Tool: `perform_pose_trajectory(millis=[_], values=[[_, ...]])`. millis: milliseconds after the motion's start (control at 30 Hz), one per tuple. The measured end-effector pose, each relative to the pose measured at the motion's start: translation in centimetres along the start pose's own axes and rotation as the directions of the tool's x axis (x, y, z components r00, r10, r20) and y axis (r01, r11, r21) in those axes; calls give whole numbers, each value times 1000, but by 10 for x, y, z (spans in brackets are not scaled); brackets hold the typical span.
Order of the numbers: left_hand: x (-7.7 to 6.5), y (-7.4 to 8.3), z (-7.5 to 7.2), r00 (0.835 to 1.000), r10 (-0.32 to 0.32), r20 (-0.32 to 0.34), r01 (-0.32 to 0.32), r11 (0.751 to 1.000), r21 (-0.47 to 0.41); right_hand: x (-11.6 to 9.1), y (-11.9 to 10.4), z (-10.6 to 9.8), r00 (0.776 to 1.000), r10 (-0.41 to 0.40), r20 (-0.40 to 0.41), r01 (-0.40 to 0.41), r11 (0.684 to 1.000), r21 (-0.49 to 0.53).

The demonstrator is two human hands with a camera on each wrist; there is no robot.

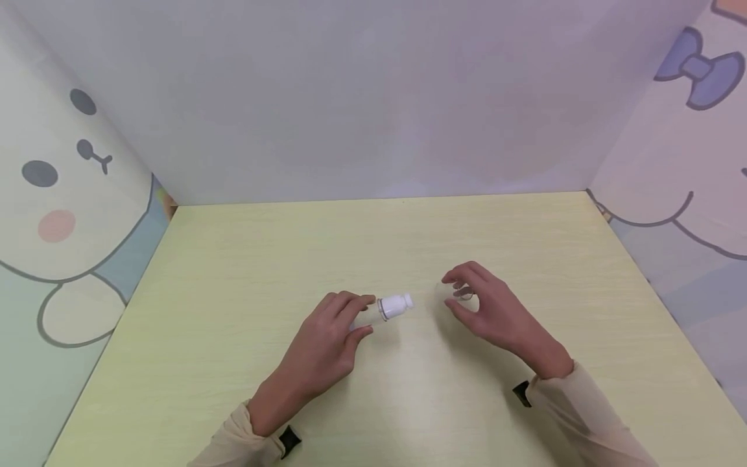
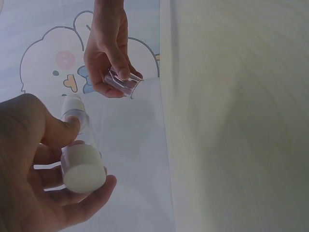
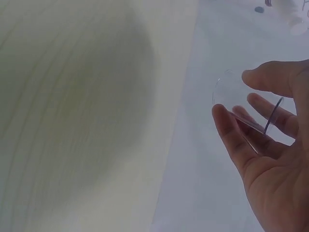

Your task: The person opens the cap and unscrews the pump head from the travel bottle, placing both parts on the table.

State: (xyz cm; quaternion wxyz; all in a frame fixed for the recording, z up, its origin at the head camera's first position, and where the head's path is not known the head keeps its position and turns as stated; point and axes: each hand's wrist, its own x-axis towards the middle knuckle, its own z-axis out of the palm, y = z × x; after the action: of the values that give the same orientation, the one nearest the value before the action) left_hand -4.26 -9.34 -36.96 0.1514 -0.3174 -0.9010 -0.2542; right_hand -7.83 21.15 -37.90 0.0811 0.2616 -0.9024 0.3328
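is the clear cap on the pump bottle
No, the right hand holds the clear cap apart from the pump bottle in the left hand.

Soft light from overhead washes the tabletop, a pale sheen blooming toward its near edge as blurry shadows spill beneath the left hand and right hand! Over to the wrist views: dimmer, hazier, bluish-grey, with the clear cover reduced to faint glinting outlines.
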Motion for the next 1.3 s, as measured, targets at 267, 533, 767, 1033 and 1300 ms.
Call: perform_pose_trajectory(millis=[267, 533, 767, 1033, 1300], values=[[0, 0, 0, 1000, -3, 1, 3, 1000, 6, -2, 18, 0, 996, 89, 5, -88, 992, -86], [0, -1, 0, 1000, -3, -5, 3, 1000, 13, -4, 29, -2, 981, 189, 31, -182, 971, -157], [-1, -2, 1, 1000, -9, 1, 9, 1000, 13, -6, 37, -2, 967, 248, 55, -236, 957, -169], [-1, -2, 2, 1000, -18, 7, 18, 1000, 6, -5, 45, 0, 960, 272, 61, -261, 954, -146], [-1, -2, 2, 1000, -23, 12, 23, 1000, 2, -5, 52, 2, 949, 309, 62, -299, 946, -129]])
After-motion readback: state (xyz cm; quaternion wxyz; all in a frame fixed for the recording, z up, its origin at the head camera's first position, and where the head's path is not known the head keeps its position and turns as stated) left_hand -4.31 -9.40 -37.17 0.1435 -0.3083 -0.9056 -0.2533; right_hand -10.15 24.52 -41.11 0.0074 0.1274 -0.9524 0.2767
